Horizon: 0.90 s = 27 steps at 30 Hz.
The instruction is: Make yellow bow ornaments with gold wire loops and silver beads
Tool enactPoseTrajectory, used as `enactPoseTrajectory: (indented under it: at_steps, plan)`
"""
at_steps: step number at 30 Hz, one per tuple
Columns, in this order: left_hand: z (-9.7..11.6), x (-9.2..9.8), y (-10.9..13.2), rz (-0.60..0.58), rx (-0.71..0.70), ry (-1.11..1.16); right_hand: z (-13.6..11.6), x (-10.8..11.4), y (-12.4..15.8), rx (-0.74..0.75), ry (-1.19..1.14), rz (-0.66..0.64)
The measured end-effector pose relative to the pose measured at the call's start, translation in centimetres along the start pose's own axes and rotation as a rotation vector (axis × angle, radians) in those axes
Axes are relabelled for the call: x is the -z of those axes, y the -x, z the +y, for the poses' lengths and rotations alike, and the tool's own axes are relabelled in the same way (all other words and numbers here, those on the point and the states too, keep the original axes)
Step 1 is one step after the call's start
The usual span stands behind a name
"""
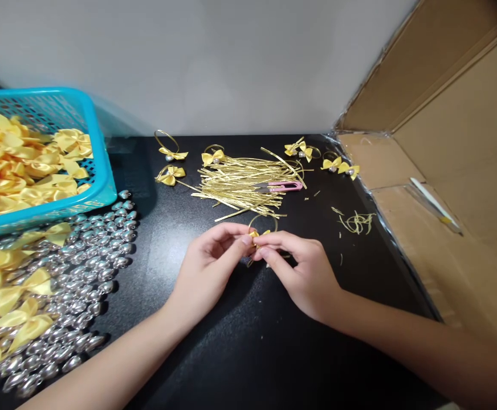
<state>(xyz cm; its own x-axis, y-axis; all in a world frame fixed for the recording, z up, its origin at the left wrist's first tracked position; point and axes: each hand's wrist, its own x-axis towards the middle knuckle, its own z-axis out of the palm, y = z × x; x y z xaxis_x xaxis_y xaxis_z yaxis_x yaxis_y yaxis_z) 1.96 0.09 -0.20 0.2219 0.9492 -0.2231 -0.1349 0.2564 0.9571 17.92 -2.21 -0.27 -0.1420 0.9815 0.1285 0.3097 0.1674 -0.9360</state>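
Both hands meet over the middle of the black table (248, 341). My left hand (208, 267) and my right hand (304, 273) pinch a small yellow satin bow (257, 234) between their fingertips. A thin gold wire loop (262, 219) rises from the bow just above the fingers. Both hands are closed in a pinch on this piece. Just beyond the hands lies a loose bundle of gold wire ties (242, 185).
Pink snips (285, 185) rest on the gold ties. Several finished bows with loops (171, 154) lie at the back. A blue basket (98, 171) of yellow bows stands far left, with silver beads (81, 267) and loose bows below it. An open cardboard box (453, 188) fills the right.
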Motion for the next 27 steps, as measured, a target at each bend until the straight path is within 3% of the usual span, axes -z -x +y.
enactPoseTrajectory:
  at_steps: [7, 12, 24, 27]
  plan:
    - [-0.1, -0.1, 0.2, 0.076, -0.034, -0.031, -0.2, -0.5, 0.5, -0.19, -0.182, 0.087]
    - [-1.0, -0.1, 0.2, 0.097, -0.071, 0.031, -0.1, -0.6, 0.6, -0.223, -0.228, 0.113]
    - [-0.9, -0.2, 0.4, -0.086, -0.009, 0.081, 0.5, -0.9, 0.5, -0.285, -0.362, 0.091]
    - [-0.8, -0.2, 0.4, -0.072, 0.009, 0.039, 0.7, -0.9, 0.5, -0.311, -0.391, 0.086]
